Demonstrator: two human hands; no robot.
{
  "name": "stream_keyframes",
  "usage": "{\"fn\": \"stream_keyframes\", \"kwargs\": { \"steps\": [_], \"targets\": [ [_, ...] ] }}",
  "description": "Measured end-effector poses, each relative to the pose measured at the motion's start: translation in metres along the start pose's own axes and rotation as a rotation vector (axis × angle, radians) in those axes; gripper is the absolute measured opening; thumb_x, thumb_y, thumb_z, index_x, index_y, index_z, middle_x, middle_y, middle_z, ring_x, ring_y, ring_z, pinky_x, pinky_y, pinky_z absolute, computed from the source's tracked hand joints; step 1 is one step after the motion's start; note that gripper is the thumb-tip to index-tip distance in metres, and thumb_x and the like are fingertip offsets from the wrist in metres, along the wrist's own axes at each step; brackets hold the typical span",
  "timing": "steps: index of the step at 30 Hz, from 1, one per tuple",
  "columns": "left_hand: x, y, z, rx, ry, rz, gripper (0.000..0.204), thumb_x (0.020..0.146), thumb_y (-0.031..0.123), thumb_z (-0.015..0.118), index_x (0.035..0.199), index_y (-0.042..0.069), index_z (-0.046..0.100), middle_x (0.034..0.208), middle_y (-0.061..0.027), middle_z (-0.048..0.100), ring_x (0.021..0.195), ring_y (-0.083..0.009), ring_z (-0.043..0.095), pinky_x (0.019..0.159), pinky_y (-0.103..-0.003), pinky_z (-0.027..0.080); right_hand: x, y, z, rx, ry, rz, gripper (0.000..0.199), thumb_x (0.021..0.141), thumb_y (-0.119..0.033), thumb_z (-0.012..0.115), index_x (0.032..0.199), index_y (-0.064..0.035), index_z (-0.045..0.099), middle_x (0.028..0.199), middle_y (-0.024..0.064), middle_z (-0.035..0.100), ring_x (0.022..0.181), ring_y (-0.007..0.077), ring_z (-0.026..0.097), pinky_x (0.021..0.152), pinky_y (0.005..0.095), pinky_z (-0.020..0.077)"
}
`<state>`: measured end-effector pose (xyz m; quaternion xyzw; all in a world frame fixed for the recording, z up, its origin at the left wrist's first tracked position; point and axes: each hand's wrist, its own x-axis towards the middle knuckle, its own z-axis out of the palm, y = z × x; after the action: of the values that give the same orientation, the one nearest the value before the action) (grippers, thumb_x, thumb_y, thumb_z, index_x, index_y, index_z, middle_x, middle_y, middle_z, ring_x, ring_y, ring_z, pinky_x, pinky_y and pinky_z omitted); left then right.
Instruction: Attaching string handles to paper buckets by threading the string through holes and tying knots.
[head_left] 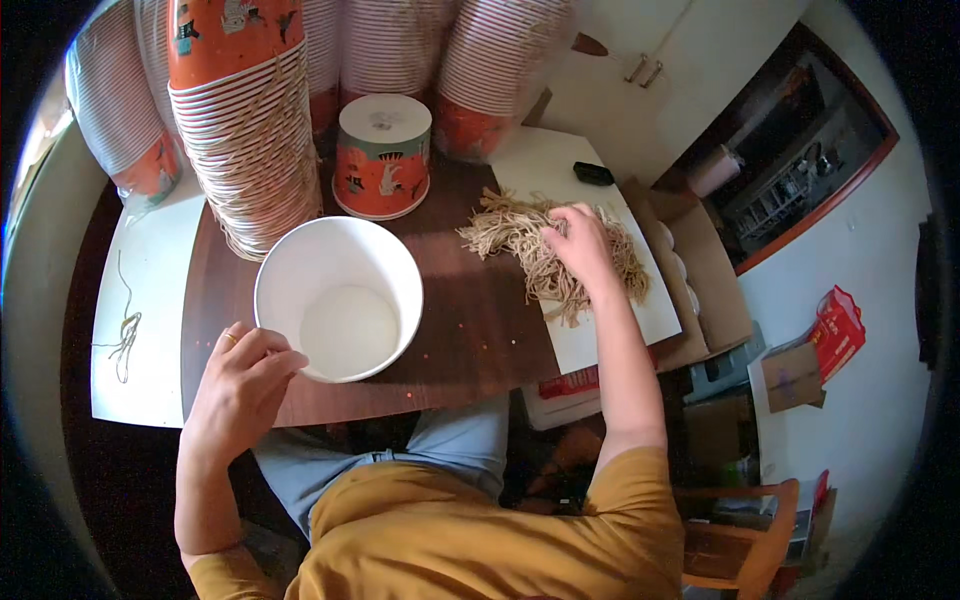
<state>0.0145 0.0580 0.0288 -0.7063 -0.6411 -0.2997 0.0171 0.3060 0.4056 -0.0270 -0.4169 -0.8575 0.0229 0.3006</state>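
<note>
My left hand (243,375) grips the near rim of an open white paper bucket (338,298) that stands upright and empty on the dark wooden table (480,330). My right hand (578,245) reaches to the right and pinches into a heap of tan twine pieces (545,250) lying partly on a white sheet (590,330). An upside-down orange patterned bucket (382,155) stands just behind the white one.
Tall stacks of nested orange-and-white paper buckets (245,130) line the table's far side. A few loose twine strands (125,335) lie on a white sheet at the left. An open cardboard box (700,280) sits to the right, a small black object (594,173) behind the twine.
</note>
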Motion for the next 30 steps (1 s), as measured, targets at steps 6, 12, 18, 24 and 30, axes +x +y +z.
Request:
{"fn": "stream_keyframes", "kwargs": {
  "steps": [6, 12, 18, 24, 30],
  "targets": [
    [-0.005, -0.008, -0.011, -0.09, 0.044, -0.175, 0.037, 0.065, -0.009, 0.065, 0.1, 0.004, 0.067, 0.118, -0.0129, 0.057, 0.08, -0.0249, 0.06, 0.071, -0.036, 0.051, 0.05, 0.014, -0.001, 0.18, -0.303, 0.032, 0.017, 0.081, -0.019, 0.067, 0.087, -0.0035, 0.071, 0.089, 0.0132, 0.066, 0.083, 0.0243, 0.063, 0.077, 0.037, 0.0489],
    [0.01, -0.02, -0.035, -0.096, 0.176, -0.135, 0.044, 0.064, -0.008, 0.064, 0.106, 0.005, 0.066, 0.124, -0.0146, 0.056, 0.081, -0.0192, 0.061, 0.066, -0.029, 0.05, 0.112, -0.009, -0.068, 0.369, -0.28, 0.176, 0.014, 0.085, -0.015, 0.066, 0.088, -0.0026, 0.072, 0.084, 0.005, 0.07, 0.073, 0.0124, 0.061, 0.072, 0.0284, 0.0498],
    [0.059, -0.014, -0.038, -0.305, 0.225, -0.008, 0.03, 0.075, -0.004, 0.064, 0.104, 0.002, 0.065, 0.115, -0.0125, 0.06, 0.077, -0.0147, 0.057, 0.064, -0.027, 0.047, 0.157, -0.077, -0.15, 0.715, -0.244, 0.114, 0.016, 0.094, -0.018, 0.054, 0.087, -0.0072, 0.063, 0.078, 0.0004, 0.064, 0.069, 0.0073, 0.059, 0.066, 0.0213, 0.0482],
    [0.131, 0.002, -0.022, -0.91, 0.215, -0.069, 0.043, 0.087, 0.021, 0.069, 0.122, 0.0, 0.056, 0.099, -0.0067, 0.061, 0.07, -0.0039, 0.051, 0.056, -0.02, 0.041, 0.147, -0.169, -0.181, 0.898, -0.486, -0.147, 0.019, 0.096, -0.022, 0.05, 0.085, -0.0083, 0.057, 0.073, 0.0005, 0.06, 0.066, 0.0083, 0.058, 0.069, 0.0252, 0.0528],
    [0.157, 0.02, -0.01, -0.832, -0.064, -0.06, 0.035, 0.091, 0.017, 0.063, 0.12, -0.002, 0.057, 0.1, -0.0064, 0.066, 0.082, -0.0094, 0.062, 0.066, -0.023, 0.052, 0.11, -0.224, -0.152, 0.992, -0.666, -0.147, 0.023, 0.096, -0.022, 0.05, 0.081, -0.0054, 0.056, 0.062, -0.0025, 0.051, 0.049, 0.0034, 0.047, 0.044, 0.0188, 0.0441]
  ]
}}
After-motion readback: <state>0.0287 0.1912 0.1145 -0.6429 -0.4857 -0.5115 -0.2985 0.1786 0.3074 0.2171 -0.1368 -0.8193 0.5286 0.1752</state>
